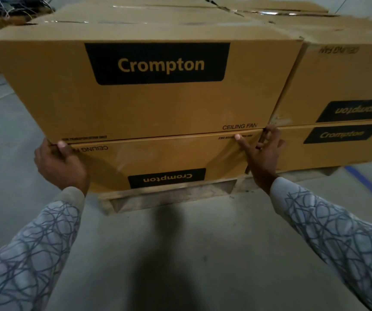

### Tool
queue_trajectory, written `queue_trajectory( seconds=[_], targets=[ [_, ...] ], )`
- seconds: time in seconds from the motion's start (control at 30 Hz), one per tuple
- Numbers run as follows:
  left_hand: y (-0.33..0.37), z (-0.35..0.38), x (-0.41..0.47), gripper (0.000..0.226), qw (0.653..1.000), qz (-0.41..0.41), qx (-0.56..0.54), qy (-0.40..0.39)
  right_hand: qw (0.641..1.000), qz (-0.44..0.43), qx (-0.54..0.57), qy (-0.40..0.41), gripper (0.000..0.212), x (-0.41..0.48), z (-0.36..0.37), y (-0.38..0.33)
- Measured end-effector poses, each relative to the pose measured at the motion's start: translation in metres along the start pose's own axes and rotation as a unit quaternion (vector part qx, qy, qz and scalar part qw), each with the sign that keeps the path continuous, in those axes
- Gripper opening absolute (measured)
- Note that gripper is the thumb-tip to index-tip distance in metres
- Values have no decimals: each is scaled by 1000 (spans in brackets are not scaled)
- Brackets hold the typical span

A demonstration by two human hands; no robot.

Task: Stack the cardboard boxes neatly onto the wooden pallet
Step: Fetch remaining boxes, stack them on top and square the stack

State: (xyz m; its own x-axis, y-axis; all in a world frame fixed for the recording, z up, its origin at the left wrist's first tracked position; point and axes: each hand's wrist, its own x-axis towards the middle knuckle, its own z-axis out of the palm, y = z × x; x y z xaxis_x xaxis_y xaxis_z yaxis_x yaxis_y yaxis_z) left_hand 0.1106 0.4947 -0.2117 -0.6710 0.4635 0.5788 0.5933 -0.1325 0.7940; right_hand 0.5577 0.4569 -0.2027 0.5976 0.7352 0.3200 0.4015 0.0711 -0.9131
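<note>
A large brown cardboard box (135,104) with a black label sits on top of a lower box (158,158), whose label is upside down. Both stand on the wooden pallet (171,196). My left hand (59,162) grips the upper box's bottom left corner, thumb on its front face. My right hand (263,151) holds the bottom right corner, thumb on the front edge and fingers reaching into the gap beside the neighbouring stack. The fingertips of both hands are hidden under or behind the box.
A second stack of two boxes (346,90) stands directly to the right on the same pallet. More boxes lie behind. Grey concrete floor (180,254) lies in front, with a blue line (369,187) at the right.
</note>
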Motion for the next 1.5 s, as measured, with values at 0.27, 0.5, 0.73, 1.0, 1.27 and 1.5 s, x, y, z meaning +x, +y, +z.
queue_trajectory(
  seconds=[0.27,0.5,0.73,1.0,1.27,1.5],
  targets=[
    [-8,0,6,42,999,-37,-7,-10,999,5,-9,50,53,11,-14,-1],
    [-12,4,7,48,998,-54,-2,-19,997,60,7,53,31,22,-21,-11],
    [-31,12,13,48,999,-51,3,-16,997,61,3,42,35,23,-23,-16],
    [-41,18,14,48,999,-49,4,-14,996,-4,-73,49,51,24,-20,-8],
    [-47,18,13,46,999,-25,-13,-34,996,35,-54,54,45,25,-18,-8],
    [-49,22,16,42,999,-24,-7,-37,966,162,189,66,29,27,-22,-5]
  ],
)
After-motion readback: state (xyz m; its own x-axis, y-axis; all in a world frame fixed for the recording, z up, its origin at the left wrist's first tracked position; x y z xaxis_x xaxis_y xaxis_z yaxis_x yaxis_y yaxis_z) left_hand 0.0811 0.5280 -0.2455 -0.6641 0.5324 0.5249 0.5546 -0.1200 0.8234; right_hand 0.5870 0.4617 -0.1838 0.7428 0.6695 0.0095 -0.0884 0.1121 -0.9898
